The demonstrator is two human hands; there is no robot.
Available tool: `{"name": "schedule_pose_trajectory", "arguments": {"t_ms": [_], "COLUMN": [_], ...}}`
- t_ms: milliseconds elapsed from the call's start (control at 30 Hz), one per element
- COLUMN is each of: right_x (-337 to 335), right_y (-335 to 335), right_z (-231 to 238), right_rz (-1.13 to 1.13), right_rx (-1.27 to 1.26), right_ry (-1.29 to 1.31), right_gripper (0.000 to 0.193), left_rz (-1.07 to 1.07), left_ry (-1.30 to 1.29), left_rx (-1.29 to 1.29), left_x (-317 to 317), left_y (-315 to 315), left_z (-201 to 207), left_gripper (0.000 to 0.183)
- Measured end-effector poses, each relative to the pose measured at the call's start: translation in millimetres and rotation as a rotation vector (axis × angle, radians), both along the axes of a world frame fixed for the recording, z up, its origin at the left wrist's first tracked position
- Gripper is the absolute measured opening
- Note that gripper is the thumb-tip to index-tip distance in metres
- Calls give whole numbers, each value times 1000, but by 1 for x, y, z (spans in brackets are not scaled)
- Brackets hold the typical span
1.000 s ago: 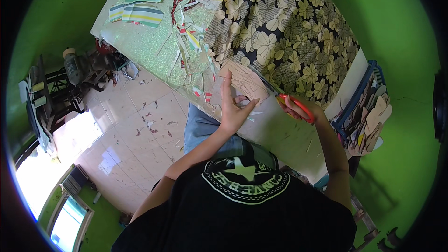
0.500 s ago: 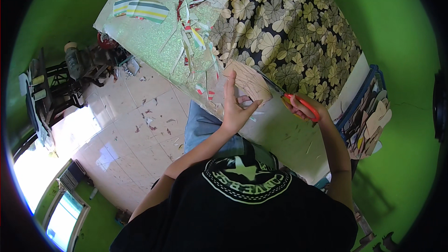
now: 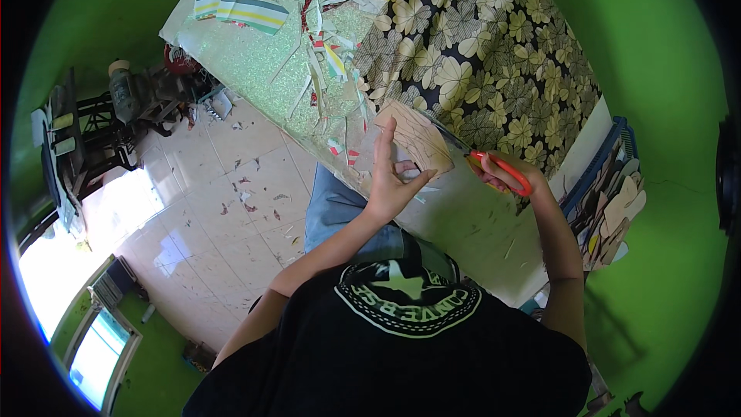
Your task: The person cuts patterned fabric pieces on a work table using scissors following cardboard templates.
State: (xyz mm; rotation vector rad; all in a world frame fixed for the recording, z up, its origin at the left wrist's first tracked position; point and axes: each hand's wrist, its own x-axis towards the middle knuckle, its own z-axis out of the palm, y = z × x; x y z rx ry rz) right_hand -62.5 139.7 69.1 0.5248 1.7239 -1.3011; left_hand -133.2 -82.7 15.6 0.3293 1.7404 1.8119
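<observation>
Workshop: table (image 3: 482, 232) with offcuts (image 3: 253, 13), floral cloth (image 3: 494, 54), scissors (image 3: 515, 174), basket (image 3: 596, 164)

The left hand (image 3: 394, 187) holds a tan piece (image 3: 426, 143) with lines on it. The right hand (image 3: 494, 173) holds red scissors (image 3: 519, 177), and the blades (image 3: 461, 146) are by the piece. A big flowery black cloth (image 3: 494, 54) lies on the surface (image 3: 494, 228). Striped bits (image 3: 255, 11) and thin scraps (image 3: 318, 62) lie to the left. On the right, a blue basket (image 3: 594, 171) sits beside lots of flat shapes (image 3: 619, 205).
</observation>
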Motion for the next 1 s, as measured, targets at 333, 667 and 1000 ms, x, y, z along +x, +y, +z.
{"name": "schedule_pose_trajectory", "arguments": {"t_ms": [333,667,1000], "right_x": [-7,-16,-16], "right_y": [4,6,6], "right_z": [9,3,7], "right_rz": [36,112,-22], "right_rx": [7,-42,-11], "right_ry": [-30,9,-40], "right_gripper": [61,64,65], "left_rz": [-28,-33,-48], "left_ry": [-54,-109,-156], "left_rx": [28,96,163], "left_x": [1,0,-2], "left_y": [-2,-2,-3], "left_z": [-5,0,0], "left_gripper": [94,95,99]}}
